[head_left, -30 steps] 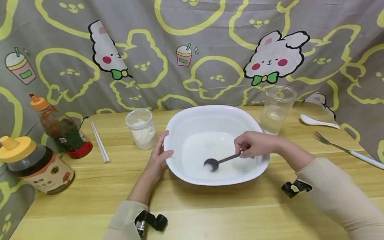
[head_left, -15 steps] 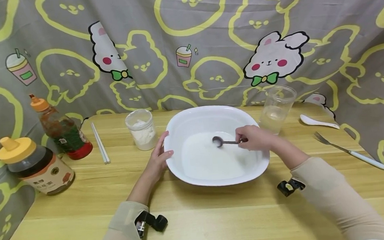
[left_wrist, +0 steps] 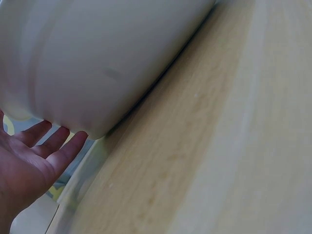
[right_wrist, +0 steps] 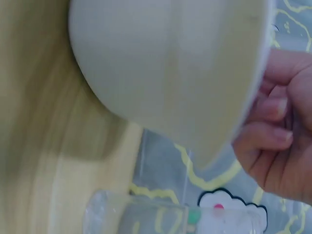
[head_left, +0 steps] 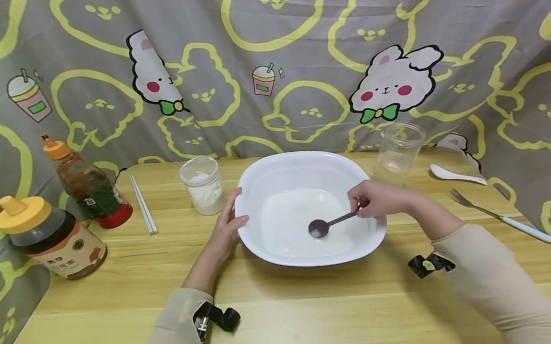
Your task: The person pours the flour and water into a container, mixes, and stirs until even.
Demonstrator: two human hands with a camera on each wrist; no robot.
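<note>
A white oval basin (head_left: 299, 161) stands mid-table with milky white liquid (head_left: 285, 228) in it. My left hand (head_left: 222, 234) holds its left rim, thumb over the edge; in the left wrist view the fingers (left_wrist: 68, 148) reach along the outside wall. Between the thumb and curled fingers of my right hand (head_left: 381, 198) is the handle of a dark round-bowled spoon (head_left: 318, 229). The spoon's bowl lies at the liquid, right of the basin's middle. In the right wrist view, the basin wall (right_wrist: 165, 63) hides the spoon, and curled fingers (right_wrist: 265, 136) show beyond the rim.
A jar of white powder (head_left: 204, 192) stands left of the basin, with chopsticks (head_left: 144, 205), a red sauce bottle (head_left: 90, 185) and a honey bottle (head_left: 55, 237) farther left. To the right are a clear cup (head_left: 397, 153), a white spoon (head_left: 457, 174) and a fork (head_left: 503, 217).
My right hand has swept the spoon round in the liquid: first away toward the back, then back toward the front. The left hand and the basin have stayed put.
</note>
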